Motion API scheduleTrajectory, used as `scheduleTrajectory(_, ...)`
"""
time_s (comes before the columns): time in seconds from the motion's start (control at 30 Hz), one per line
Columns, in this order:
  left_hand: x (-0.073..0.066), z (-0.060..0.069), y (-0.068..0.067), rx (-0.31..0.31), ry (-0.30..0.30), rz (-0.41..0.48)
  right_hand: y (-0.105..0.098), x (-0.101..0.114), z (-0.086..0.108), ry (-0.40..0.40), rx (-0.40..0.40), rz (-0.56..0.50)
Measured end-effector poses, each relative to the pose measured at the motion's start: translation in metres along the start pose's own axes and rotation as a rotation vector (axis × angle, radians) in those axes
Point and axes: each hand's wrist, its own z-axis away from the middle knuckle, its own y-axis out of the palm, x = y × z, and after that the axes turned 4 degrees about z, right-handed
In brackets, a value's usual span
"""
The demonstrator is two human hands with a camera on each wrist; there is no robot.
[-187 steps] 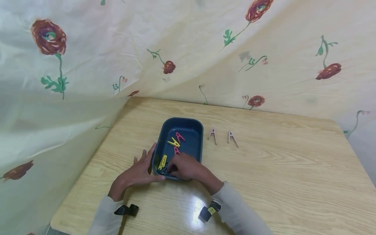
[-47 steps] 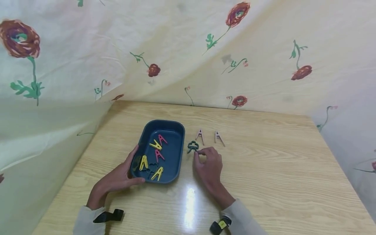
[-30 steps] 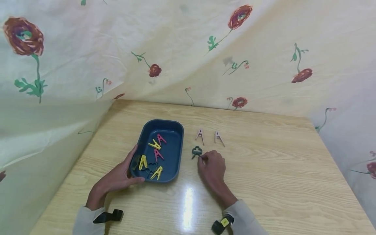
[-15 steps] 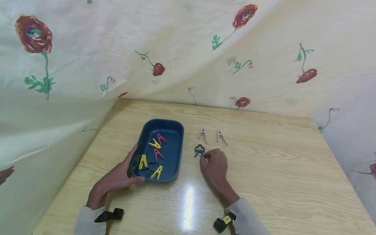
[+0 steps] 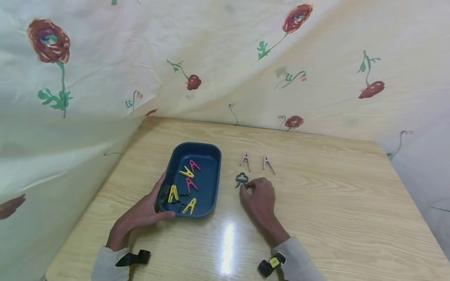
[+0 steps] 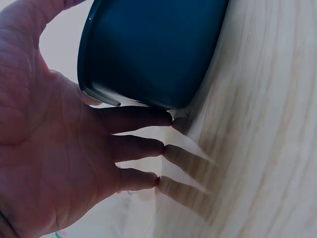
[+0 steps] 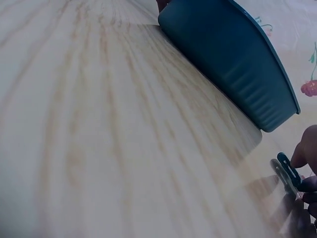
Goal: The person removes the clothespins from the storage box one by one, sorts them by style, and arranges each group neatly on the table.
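Note:
My right hand (image 5: 259, 199) pinches one leg of a dark green clip (image 5: 241, 178) with a clover-shaped outline, which lies on the table. In the right wrist view, fingers (image 7: 309, 148) meet the clip (image 7: 290, 170) at the right edge. Two pale pink clothes pegs (image 5: 245, 160) lie beyond it, apart from each other. My left hand (image 5: 140, 212) rests against the near left corner of a dark blue tray (image 5: 218, 171), thumb along its front rim, straight fingers beside its wall. Inside lie yellow pegs (image 5: 190, 206), pink pegs (image 5: 190, 183) and another dark green clip (image 5: 183, 200).
A light wood-grain table (image 5: 327, 203) carries everything, with a bright reflection (image 5: 227, 249) near its front. Flowered cloth (image 5: 225, 47) hangs behind and to the left. Black straps with small boxes (image 5: 135, 258) circle both wrists.
Several seconds ago my right hand was inside the tray; now it holds the clip on the table. The tray has slid left. Lately the clip has shifted slightly right and nearer.

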Motion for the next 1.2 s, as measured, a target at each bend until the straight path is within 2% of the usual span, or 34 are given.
scheduleTrajectory(0.3, 0.006, 0.004, 0.002, -0.009, 0.006, -0.021, -0.001, 0.000, 0.000, -0.005, -0.011, -0.021)
scheduleTrajectory(0.53, 0.006, 0.004, -0.001, -0.012, 0.041, -0.030, -0.001, -0.003, -0.002, 0.001, -0.006, -0.011)
scheduleTrajectory(0.67, 0.007, 0.003, 0.001, -0.007, 0.034, -0.024, -0.002, -0.006, 0.001, 0.019, -0.009, -0.012)
scheduleTrajectory(0.87, 0.010, 0.010, 0.004, -0.007, 0.016, 0.001, -0.001, -0.007, 0.006, 0.023, 0.005, -0.025)
scheduleTrajectory(1.03, 0.013, 0.014, 0.005, -0.025, 0.008, -0.020, 0.001, -0.003, 0.006, -0.031, -0.075, -0.033)
scheduleTrajectory(1.2, 0.014, 0.016, 0.005, -0.041, 0.009, -0.038, 0.006, 0.014, 0.012, -0.172, -0.188, -0.012)
